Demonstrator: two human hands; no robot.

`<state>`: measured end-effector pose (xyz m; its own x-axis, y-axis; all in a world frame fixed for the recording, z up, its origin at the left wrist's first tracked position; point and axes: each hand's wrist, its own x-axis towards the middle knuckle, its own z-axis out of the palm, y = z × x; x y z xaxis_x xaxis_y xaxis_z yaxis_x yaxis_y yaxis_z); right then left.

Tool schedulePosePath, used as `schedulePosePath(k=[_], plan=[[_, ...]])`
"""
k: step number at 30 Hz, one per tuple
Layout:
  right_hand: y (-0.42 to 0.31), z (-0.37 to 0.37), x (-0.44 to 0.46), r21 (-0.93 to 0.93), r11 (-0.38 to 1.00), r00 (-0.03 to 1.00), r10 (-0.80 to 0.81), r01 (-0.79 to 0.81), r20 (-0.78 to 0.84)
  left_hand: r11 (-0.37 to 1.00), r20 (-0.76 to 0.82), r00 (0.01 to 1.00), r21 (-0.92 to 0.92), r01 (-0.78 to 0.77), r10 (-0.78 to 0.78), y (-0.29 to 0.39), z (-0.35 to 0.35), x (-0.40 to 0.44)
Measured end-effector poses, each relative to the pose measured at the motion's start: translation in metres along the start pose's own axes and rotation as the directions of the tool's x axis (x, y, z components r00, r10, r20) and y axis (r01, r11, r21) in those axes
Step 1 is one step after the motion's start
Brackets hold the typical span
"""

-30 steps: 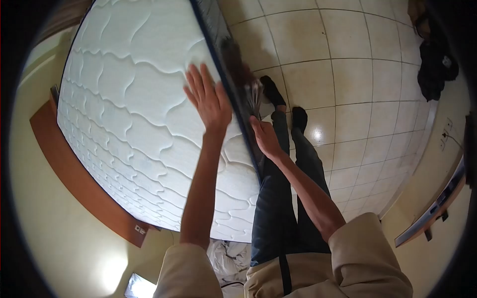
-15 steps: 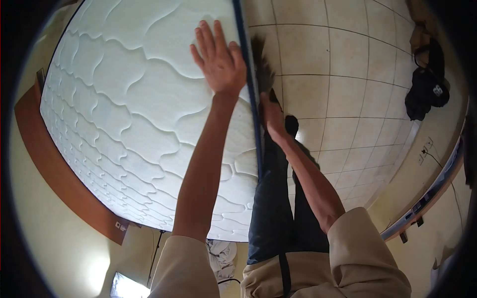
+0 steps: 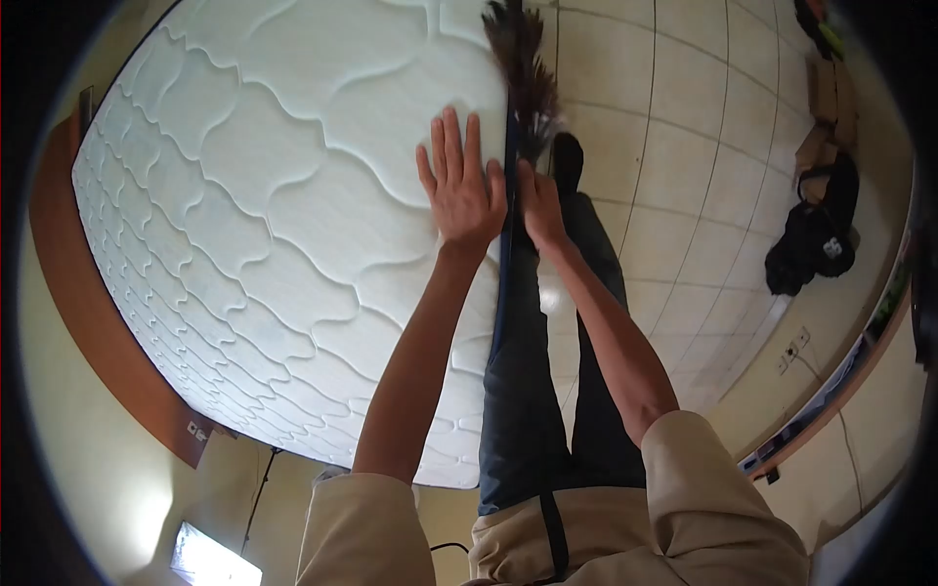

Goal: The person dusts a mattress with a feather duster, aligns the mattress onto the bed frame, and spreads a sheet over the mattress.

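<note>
My left hand (image 3: 463, 200) lies flat with spread fingers on the white quilted mattress (image 3: 283, 205), close to its dark blue edge. Beside that edge, my right hand (image 3: 539, 203) is closed round the lower end of a feather duster (image 3: 530, 83). The duster's dark brown feathers point away from me, along the mattress side, and some reach over the top border. The handle is mostly hidden in my fingers.
A tiled floor (image 3: 674, 186) runs along the right of the mattress. My legs stand against the mattress side. Black bags (image 3: 811, 249) and a cardboard box (image 3: 831, 107) lie by the right wall. A brown wooden headboard (image 3: 73, 303) borders the left.
The duster has swung up from beside the mattress, its feathers now higher and plainly seen. My left hand sits lower in view, still flat on the mattress. The whole view has shifted slightly.
</note>
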<state>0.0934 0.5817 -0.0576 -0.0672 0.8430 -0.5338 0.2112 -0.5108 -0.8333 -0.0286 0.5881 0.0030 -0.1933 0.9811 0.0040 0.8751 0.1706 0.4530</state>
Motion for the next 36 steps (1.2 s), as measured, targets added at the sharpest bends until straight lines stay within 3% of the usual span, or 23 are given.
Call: schedulePosePath(k=[1, 3, 4, 7, 9, 10, 11, 12, 14, 16, 17, 19, 20, 23, 24, 25, 27, 29, 30, 31, 33, 35, 36], plan=[[-0.010, -0.005, 0.014, -0.001, 1.000, 1.000, -0.019, 0.019, 0.011, 1.000, -0.021, 1.000, 0.005, 0.003, -0.003, 0.003, -0.001, 0.003], [-0.028, -0.021, 0.030, 0.025, 0.993, 0.994, 0.111, -0.111, 0.009, 0.998, 0.063, 0.996, 0.013, 0.057, -0.058, 0.005, -0.005, 0.001], [-0.051, -0.040, 0.039, -0.047, 0.999, 0.999, 0.017, -0.018, -0.033, 0.999, 0.062, 0.997, 0.016, 0.045, -0.046, 0.005, -0.005, 0.002], [-0.103, -0.091, 0.070, 0.073, 0.996, 0.998, 0.060, -0.060, 0.003, 0.997, 0.091, 0.994, 0.057, 0.056, -0.062, 0.005, -0.003, 0.002], [-0.117, -0.119, 0.094, -0.155, 0.981, 0.974, -0.082, 0.116, 0.212, 0.999, 0.097, 0.994, 0.020, 0.048, -0.049, 0.004, -0.004, 0.002], [-0.126, -0.134, 0.103, -0.152, 0.982, 0.975, -0.077, 0.110, 0.208, 0.998, 0.091, 0.994, -0.022, 0.059, -0.056, 0.002, -0.003, 0.001], [-0.134, -0.150, 0.112, -0.382, 0.860, 0.902, -0.182, 0.340, 0.392, 0.998, 0.098, 0.993, -0.021, 0.061, -0.059, -0.005, 0.000, 0.000], [-0.141, -0.164, 0.119, -0.528, 0.634, 0.783, -0.210, 0.565, 0.586, 0.977, -0.002, 0.999, -0.210, 0.034, -0.035, -0.013, 0.003, -0.002], [-0.157, -0.178, 0.123, -0.473, 0.707, 0.809, -0.243, 0.525, 0.535, 0.877, -0.121, 0.991, -0.480, -0.008, -0.057, -0.013, 0.001, 0.000], [-0.151, -0.188, 0.130, -0.425, 0.773, 0.867, -0.315, 0.471, 0.387, 0.835, -0.123, 0.991, -0.550, -0.021, -0.056, -0.011, -0.006, 0.006], [-0.153, -0.196, 0.130, -0.440, 0.768, 0.868, -0.298, 0.465, 0.396, 0.798, -0.132, 0.989, -0.602, -0.025, -0.069, -0.013, -0.004, 0.007], [-0.158, -0.207, 0.131, -0.483, 0.661, 0.677, -0.052, 0.574, 0.734, 0.709, -0.173, 0.982, -0.703, -0.064, -0.082, -0.016, 0.001, 0.012], [-0.160, -0.211, 0.133, -0.487, 0.660, 0.671, -0.035, 0.572, 0.741, 0.749, -0.166, 0.983, -0.660, -0.054, -0.076, -0.018, -0.003, 0.017], [-0.153, -0.211, 0.140, -0.514, 0.729, 0.803, -0.083, 0.452, 0.590, 0.870, -0.217, 0.974, -0.491, -0.050, -0.067, -0.031, -0.017, 0.041], [-0.148, -0.204, 0.129, -0.375, 0.889, 0.892, -0.074, 0.261, 0.445, 0.860, -0.218, 0.969, -0.510, -0.012, -0.116, -0.034, -0.019, 0.048], [-0.148, -0.201, 0.119, -0.376, 0.889, 0.882, -0.062, 0.262, 0.467, 0.886, -0.249, 0.967, -0.460, -0.062, -0.062, -0.043, -0.020, 0.054], [-0.148, -0.209, 0.108, -0.514, 0.826, 0.786, 0.155, 0.229, 0.599, 0.902, -0.262, 0.964, -0.427, -0.071, -0.048, -0.053, -0.020, 0.062], [-0.140, -0.225, 0.111, -0.483, 0.822, 0.880, -0.046, 0.302, 0.473, 0.910, -0.234, 0.972, -0.396, -0.127, 0.034, -0.055, -0.026, 0.065], [-0.145, -0.236, 0.114, -0.480, 0.864, 0.938, 0.031, 0.148, 0.345, 0.887, -0.223, 0.974, -0.443, -0.135, 0.037, -0.045, -0.031, 0.063], [-0.141, -0.239, 0.110, -0.488, 0.858, 0.932, 0.031, 0.162, 0.362, 0.889, -0.235, 0.972, -0.441, -0.123, 0.017, -0.052, -0.030, 0.057], [-0.126, -0.244, 0.095, -0.335, 0.936, 0.906, 0.047, 0.108, 0.422, 0.788, -0.186, 0.982, -0.608, -0.094, -0.027, -0.068, -0.022, 0.052], [-0.148, -0.219, 0.064, -0.615, 0.658, 0.708, 0.174, 0.433, 0.685, 0.796, -0.183, 0.981, -0.603, -0.058, -0.067, -0.065, -0.030, 0.043], [-0.134, -0.222, 0.063, -0.583, 0.661, 0.741, 0.060, 0.472, 0.668, 0.844, -0.164, 0.984, -0.535, -0.035, -0.064, -0.068, -0.036, 0.036]])
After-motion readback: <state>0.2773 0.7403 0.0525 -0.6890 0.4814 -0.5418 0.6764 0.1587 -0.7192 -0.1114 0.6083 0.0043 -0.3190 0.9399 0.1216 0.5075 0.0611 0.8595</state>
